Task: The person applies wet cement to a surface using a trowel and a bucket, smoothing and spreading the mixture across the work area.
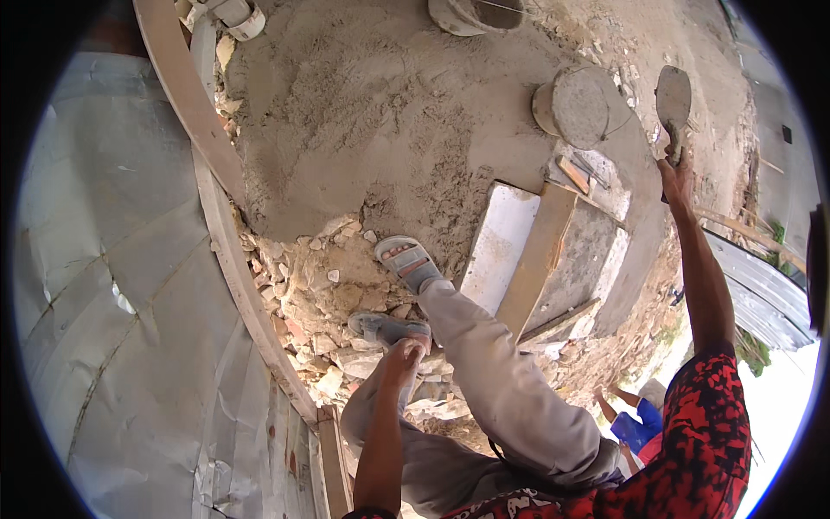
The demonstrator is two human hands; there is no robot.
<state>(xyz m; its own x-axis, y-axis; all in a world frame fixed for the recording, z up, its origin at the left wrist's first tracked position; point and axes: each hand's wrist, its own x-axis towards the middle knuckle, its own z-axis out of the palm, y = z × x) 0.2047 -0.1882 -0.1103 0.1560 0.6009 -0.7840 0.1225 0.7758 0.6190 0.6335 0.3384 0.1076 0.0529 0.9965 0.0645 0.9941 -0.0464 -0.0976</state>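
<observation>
My right hand [679,177] is stretched out to the far right and wrapped round the handle of a trowel [673,97], whose blade is smeared with grey mortar and points away from me. Left of the trowel stands a bucket filled to the brim with wet mortar [581,108]. My left hand [404,358] hangs low by my left leg, above the sandal there; its fingers are mostly hidden. Damp, rough-textured mortar [363,112] covers the ground ahead of my feet.
A white board [503,245] and a wooden plank [548,259] lie right of my feet, near a wooden-handled tool [573,174]. Broken stones [303,303] border the mortar. Sheet metal [121,259] lines the left. Another bucket [458,17] stands ahead. A person in blue shorts [638,426] is lower right.
</observation>
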